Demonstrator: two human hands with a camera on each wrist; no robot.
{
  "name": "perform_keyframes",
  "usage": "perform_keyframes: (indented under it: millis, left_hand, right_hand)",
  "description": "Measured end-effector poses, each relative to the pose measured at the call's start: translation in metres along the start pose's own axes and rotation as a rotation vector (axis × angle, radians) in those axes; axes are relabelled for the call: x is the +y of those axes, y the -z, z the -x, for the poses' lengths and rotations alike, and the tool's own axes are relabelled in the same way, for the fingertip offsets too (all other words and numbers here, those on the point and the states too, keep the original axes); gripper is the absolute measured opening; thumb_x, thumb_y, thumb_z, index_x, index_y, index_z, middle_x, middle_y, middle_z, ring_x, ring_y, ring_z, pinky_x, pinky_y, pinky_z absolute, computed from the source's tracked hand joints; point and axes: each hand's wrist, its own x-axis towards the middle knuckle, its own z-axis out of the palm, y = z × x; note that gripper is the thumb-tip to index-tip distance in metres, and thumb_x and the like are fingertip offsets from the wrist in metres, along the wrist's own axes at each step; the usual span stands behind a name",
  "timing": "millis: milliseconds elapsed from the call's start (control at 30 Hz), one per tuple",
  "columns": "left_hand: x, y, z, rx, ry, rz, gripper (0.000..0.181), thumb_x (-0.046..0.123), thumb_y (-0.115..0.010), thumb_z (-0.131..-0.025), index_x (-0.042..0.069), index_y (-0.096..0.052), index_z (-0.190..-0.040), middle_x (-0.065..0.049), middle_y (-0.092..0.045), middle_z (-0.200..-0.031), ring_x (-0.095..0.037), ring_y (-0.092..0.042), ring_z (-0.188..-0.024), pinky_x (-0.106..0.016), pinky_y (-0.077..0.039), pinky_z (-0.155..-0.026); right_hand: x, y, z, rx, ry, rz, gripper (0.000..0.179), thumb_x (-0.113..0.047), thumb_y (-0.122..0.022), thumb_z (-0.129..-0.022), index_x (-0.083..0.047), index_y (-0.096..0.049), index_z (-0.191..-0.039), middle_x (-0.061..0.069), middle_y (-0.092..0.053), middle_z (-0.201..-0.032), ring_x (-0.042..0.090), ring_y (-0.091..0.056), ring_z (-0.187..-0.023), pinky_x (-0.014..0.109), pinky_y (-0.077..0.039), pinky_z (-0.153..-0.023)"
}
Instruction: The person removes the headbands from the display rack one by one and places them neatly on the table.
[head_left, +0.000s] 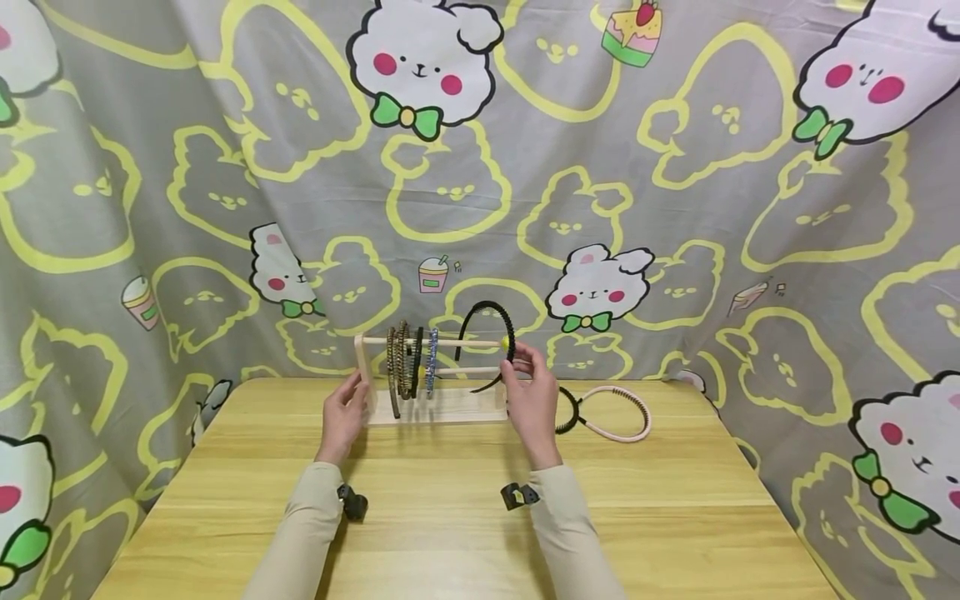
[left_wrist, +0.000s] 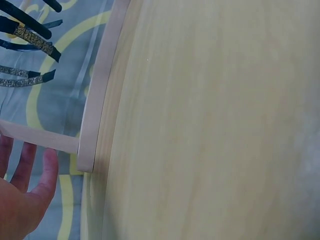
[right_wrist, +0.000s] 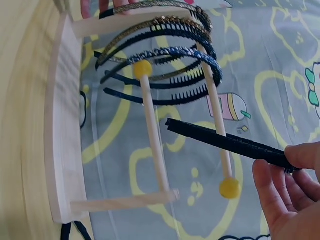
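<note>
A wooden headband stand [head_left: 442, 412] carries several headbands on its upper rod; a glittery blue headband [head_left: 432, 358] is the outermost of them. My right hand [head_left: 532, 400] pinches one side of a black toothed headband [right_wrist: 225, 142] between thumb and fingers. That headband arches around the right end of the upper rod, near its yellow ball tip [right_wrist: 230, 188]. On the stand's far side, my left hand [head_left: 345, 412] rests its fingertips against the left upright [left_wrist: 42, 137]. Its fingers look fairly straight in the left wrist view.
A pale pink headband [head_left: 645, 421] and a black one [head_left: 573, 408] lie on the wooden table [head_left: 435, 500], right of the stand. Behind the table's far edge hangs a patterned curtain [head_left: 465, 233]. A lower rod [right_wrist: 154, 135] with a yellow ball sits below the upper rod.
</note>
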Motion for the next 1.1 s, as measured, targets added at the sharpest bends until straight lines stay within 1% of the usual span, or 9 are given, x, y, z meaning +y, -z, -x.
perform_keyframes:
  millis: [233, 333, 433, 533, 600, 667, 833, 1000, 1100]
  left_hand:
    - [-0.001, -0.001, -0.001, -0.002, -0.003, 0.015, 0.050, 0.037, -0.056, -0.098, 0.017, -0.051, -0.143, -0.020, -0.054, -0.138, -0.031, -0.052, -0.124, -0.047, -0.047, -0.105]
    - [-0.002, -0.001, -0.002, -0.013, 0.006, 0.012, 0.050, 0.037, -0.056, -0.099, 0.017, -0.049, -0.144, -0.019, -0.052, -0.141, -0.031, -0.051, -0.126, -0.046, -0.046, -0.106]
    - [-0.001, -0.001, -0.001, -0.014, 0.012, 0.006, 0.051, 0.038, -0.056, -0.099, 0.017, -0.049, -0.145, -0.018, -0.052, -0.141, -0.030, -0.051, -0.126, -0.038, -0.049, -0.103]
    - [-0.001, -0.001, 0.000, -0.007, 0.006, 0.001, 0.051, 0.039, -0.056, -0.098, 0.017, -0.050, -0.144, -0.018, -0.054, -0.140, -0.028, -0.052, -0.123, -0.021, -0.052, -0.093]
    - [0.000, -0.001, 0.001, -0.003, -0.001, 0.003, 0.051, 0.040, -0.057, -0.098, 0.017, -0.051, -0.143, -0.018, -0.055, -0.139, -0.029, -0.053, -0.122, -0.011, -0.050, -0.084]
    - [-0.001, -0.001, 0.001, -0.005, -0.005, 0.006, 0.052, 0.040, -0.057, -0.098, 0.016, -0.051, -0.143, -0.019, -0.055, -0.138, -0.029, -0.053, -0.122, -0.007, -0.048, -0.079]
    - [-0.001, -0.001, 0.001, -0.013, 0.000, 0.005, 0.051, 0.039, -0.057, -0.098, 0.018, -0.051, -0.143, -0.018, -0.055, -0.138, -0.028, -0.053, -0.123, -0.009, -0.048, -0.081]
    - [-0.001, -0.001, 0.001, -0.017, -0.003, 0.003, 0.052, 0.040, -0.056, -0.098, 0.017, -0.050, -0.144, -0.019, -0.055, -0.138, -0.033, -0.055, -0.120, -0.008, -0.048, -0.078]
    - [0.001, 0.001, 0.002, -0.016, 0.001, 0.008, 0.053, 0.040, -0.056, -0.098, 0.016, -0.050, -0.144, -0.021, -0.055, -0.137, -0.038, -0.057, -0.116, -0.015, -0.052, -0.082]
  right_hand:
    - [0.002, 0.014, -0.002, 0.045, 0.002, -0.009, 0.032, -0.014, -0.067, -0.093, -0.012, -0.060, -0.125, 0.010, -0.067, -0.114, 0.019, -0.064, -0.098, 0.026, -0.060, -0.075]
    - [0.005, 0.020, -0.002, 0.069, -0.015, 0.004, 0.032, -0.015, -0.067, -0.093, -0.012, -0.060, -0.124, 0.009, -0.067, -0.114, 0.019, -0.065, -0.099, 0.027, -0.060, -0.078]
    - [0.008, 0.025, -0.003, 0.087, -0.038, 0.005, 0.032, -0.017, -0.067, -0.093, -0.012, -0.060, -0.124, 0.009, -0.067, -0.115, 0.018, -0.065, -0.100, 0.025, -0.059, -0.079]
    - [0.008, 0.032, -0.004, 0.091, -0.053, -0.034, 0.033, -0.016, -0.067, -0.093, -0.010, -0.060, -0.124, 0.010, -0.066, -0.117, 0.019, -0.064, -0.101, 0.023, -0.059, -0.078]
    - [0.009, 0.037, -0.004, 0.093, -0.062, -0.073, 0.033, -0.013, -0.067, -0.093, -0.007, -0.059, -0.125, 0.012, -0.065, -0.117, 0.022, -0.063, -0.100, 0.027, -0.060, -0.079]
    - [0.009, 0.042, -0.005, 0.098, -0.071, -0.111, 0.035, -0.012, -0.067, -0.093, -0.004, -0.058, -0.126, 0.015, -0.064, -0.118, 0.023, -0.063, -0.100, 0.030, -0.061, -0.080]
    - [0.016, 0.061, -0.007, 0.142, -0.087, -0.141, 0.035, -0.006, -0.067, -0.092, -0.002, -0.057, -0.126, 0.016, -0.065, -0.115, 0.020, -0.062, -0.098, 0.035, -0.060, -0.083]
    - [0.026, 0.086, -0.008, 0.198, -0.100, -0.157, 0.036, -0.005, -0.066, -0.092, -0.001, -0.057, -0.126, 0.016, -0.063, -0.114, 0.015, -0.061, -0.095, 0.028, -0.060, -0.081]
    - [0.035, 0.102, -0.010, 0.228, -0.109, -0.174, 0.037, -0.004, -0.065, -0.093, 0.002, -0.055, -0.128, 0.013, -0.062, -0.113, 0.015, -0.062, -0.095, 0.022, -0.060, -0.078]
